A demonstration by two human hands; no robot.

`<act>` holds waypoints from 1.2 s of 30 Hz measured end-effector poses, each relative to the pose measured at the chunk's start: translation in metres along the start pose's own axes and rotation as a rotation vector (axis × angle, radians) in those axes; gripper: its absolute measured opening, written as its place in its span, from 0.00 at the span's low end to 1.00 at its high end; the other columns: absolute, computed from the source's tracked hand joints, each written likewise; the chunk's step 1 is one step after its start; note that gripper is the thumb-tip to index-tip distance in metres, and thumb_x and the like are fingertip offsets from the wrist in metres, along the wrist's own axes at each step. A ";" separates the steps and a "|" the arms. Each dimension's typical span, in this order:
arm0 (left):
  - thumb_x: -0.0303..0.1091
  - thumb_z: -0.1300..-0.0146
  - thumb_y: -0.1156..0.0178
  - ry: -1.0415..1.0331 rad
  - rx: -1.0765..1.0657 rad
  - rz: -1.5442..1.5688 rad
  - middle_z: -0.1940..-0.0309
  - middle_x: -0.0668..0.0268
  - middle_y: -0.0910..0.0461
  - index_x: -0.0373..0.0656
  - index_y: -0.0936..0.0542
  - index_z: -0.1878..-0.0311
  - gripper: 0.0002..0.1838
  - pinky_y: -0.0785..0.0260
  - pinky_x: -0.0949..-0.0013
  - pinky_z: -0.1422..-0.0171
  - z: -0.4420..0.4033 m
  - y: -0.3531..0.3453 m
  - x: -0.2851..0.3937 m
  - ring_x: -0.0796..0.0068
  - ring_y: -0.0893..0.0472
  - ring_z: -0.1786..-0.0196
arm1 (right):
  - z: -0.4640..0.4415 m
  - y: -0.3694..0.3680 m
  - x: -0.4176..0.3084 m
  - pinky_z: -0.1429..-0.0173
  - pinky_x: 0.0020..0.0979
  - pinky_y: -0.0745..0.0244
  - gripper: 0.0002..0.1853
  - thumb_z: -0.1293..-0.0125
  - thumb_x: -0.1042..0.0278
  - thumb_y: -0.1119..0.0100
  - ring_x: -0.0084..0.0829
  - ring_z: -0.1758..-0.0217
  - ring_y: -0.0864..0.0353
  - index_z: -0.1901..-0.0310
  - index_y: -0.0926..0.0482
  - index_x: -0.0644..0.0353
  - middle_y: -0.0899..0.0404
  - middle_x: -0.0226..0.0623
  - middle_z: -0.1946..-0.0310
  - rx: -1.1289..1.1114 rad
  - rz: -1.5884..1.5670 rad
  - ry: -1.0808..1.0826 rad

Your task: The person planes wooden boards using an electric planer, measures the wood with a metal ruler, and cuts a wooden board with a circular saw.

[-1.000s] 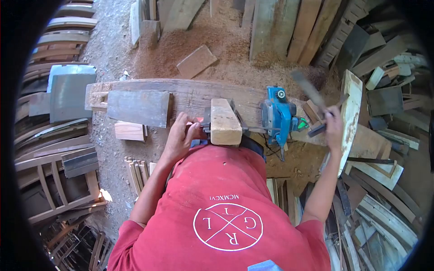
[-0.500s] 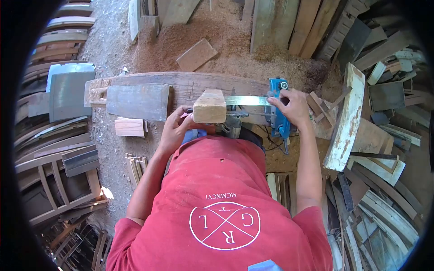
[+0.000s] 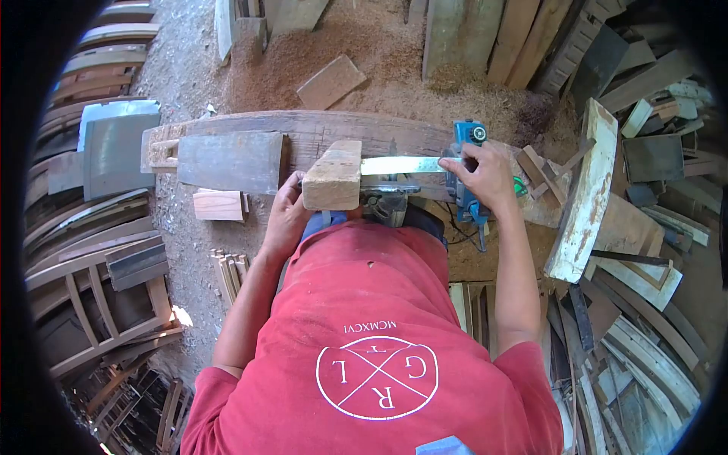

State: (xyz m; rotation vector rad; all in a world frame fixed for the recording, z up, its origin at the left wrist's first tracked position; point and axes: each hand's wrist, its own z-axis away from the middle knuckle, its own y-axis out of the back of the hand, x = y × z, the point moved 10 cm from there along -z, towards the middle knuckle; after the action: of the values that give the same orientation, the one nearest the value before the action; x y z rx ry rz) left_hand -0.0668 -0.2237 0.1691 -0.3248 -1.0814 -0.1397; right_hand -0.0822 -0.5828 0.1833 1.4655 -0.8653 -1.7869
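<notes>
A wooden block (image 3: 334, 186) with a slanted side is held in front of my waist. My left hand (image 3: 286, 212) is closed at its left side, with some fingertips hidden behind it. From the block's right side a shiny flat metal strip (image 3: 402, 165) runs to the right. My right hand (image 3: 489, 176) pinches the strip's far end between thumb and fingers. A blue power tool (image 3: 470, 133), which looks like an electric planer, lies under and behind my right hand, partly covered by it.
A long wooden plank (image 3: 318, 129) lies across in front of me, bearing a grey-faced board (image 3: 231, 161). A small pale wood piece (image 3: 218, 205) is at left. A white-painted beam (image 3: 580, 193) stands at right. Stacked curved wood (image 3: 106, 57) and sawdust (image 3: 288, 68) surround the spot.
The wooden block has shifted left and turned slightly, showing more of its slanted side. My left hand has moved a little left with it. My right hand keeps its pinch on the strip.
</notes>
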 end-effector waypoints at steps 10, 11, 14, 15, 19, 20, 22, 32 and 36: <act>0.26 0.27 0.33 0.038 0.002 -0.303 0.39 0.62 0.14 0.37 0.18 0.33 0.20 0.23 0.67 0.35 0.004 -0.013 0.016 0.77 0.17 0.40 | 0.005 0.003 -0.005 0.46 0.45 0.31 0.29 0.36 0.34 0.28 0.44 0.63 0.20 0.73 0.18 0.57 0.20 0.38 0.76 0.037 0.042 -0.005; 0.26 0.27 0.33 0.070 0.001 -0.153 0.40 0.62 0.13 0.37 0.17 0.34 0.20 0.22 0.67 0.36 0.005 -0.015 0.014 0.76 0.16 0.41 | 0.005 0.002 -0.004 0.46 0.45 0.31 0.29 0.36 0.34 0.28 0.44 0.63 0.20 0.73 0.18 0.57 0.20 0.38 0.76 0.038 0.044 -0.007; 0.25 0.27 0.33 0.101 0.057 0.103 0.43 0.62 0.12 0.37 0.16 0.36 0.18 0.21 0.67 0.37 0.006 -0.012 0.005 0.73 0.14 0.42 | 0.004 -0.002 -0.003 0.46 0.45 0.31 0.30 0.37 0.34 0.28 0.44 0.63 0.20 0.74 0.18 0.57 0.20 0.37 0.77 0.033 0.011 -0.013; 0.24 0.28 0.33 0.098 0.117 0.206 0.45 0.61 0.11 0.37 0.16 0.37 0.17 0.21 0.67 0.37 0.006 -0.006 0.001 0.72 0.14 0.43 | 0.003 -0.003 -0.004 0.46 0.45 0.31 0.30 0.36 0.34 0.28 0.44 0.63 0.21 0.75 0.18 0.57 0.21 0.37 0.77 0.042 0.011 0.000; 0.23 0.28 0.33 0.133 0.125 0.397 0.47 0.60 0.11 0.36 0.15 0.39 0.15 0.21 0.67 0.37 0.006 -0.002 -0.009 0.72 0.13 0.44 | 0.000 -0.004 -0.013 0.47 0.45 0.31 0.30 0.36 0.34 0.28 0.45 0.63 0.21 0.75 0.20 0.57 0.22 0.37 0.78 0.057 0.032 0.034; 0.24 0.28 0.33 0.139 0.104 0.326 0.47 0.60 0.10 0.35 0.14 0.40 0.15 0.21 0.67 0.37 0.006 -0.005 -0.008 0.72 0.13 0.45 | -0.001 -0.004 -0.014 0.47 0.45 0.31 0.30 0.36 0.34 0.28 0.45 0.63 0.21 0.75 0.20 0.57 0.22 0.37 0.78 0.057 0.034 0.036; 0.24 0.28 0.32 0.146 0.085 0.255 0.48 0.60 0.10 0.35 0.14 0.41 0.14 0.22 0.67 0.37 0.005 -0.008 -0.004 0.73 0.13 0.46 | -0.001 -0.003 -0.014 0.47 0.46 0.30 0.31 0.36 0.33 0.28 0.45 0.63 0.21 0.75 0.20 0.57 0.22 0.38 0.78 0.070 0.042 0.037; 0.30 0.29 0.30 0.128 0.077 -0.130 0.52 0.60 0.09 0.34 0.12 0.44 0.14 0.23 0.65 0.39 0.006 -0.019 0.021 0.71 0.11 0.52 | 0.002 -0.006 -0.012 0.48 0.46 0.30 0.31 0.36 0.33 0.28 0.46 0.64 0.21 0.75 0.20 0.57 0.22 0.39 0.77 0.098 0.029 0.059; 0.31 0.27 0.32 0.110 0.049 0.173 0.49 0.59 0.10 0.35 0.13 0.44 0.14 0.22 0.66 0.39 0.004 -0.013 0.007 0.69 0.12 0.47 | 0.001 -0.004 -0.012 0.49 0.46 0.30 0.31 0.37 0.33 0.28 0.46 0.64 0.21 0.75 0.19 0.58 0.22 0.40 0.77 0.074 0.006 0.039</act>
State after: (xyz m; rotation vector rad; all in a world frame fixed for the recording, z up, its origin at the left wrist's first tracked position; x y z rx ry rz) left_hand -0.0706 -0.2343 0.1795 -0.3610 -0.9418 0.0224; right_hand -0.0815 -0.5707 0.1867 1.5380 -0.9230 -1.7326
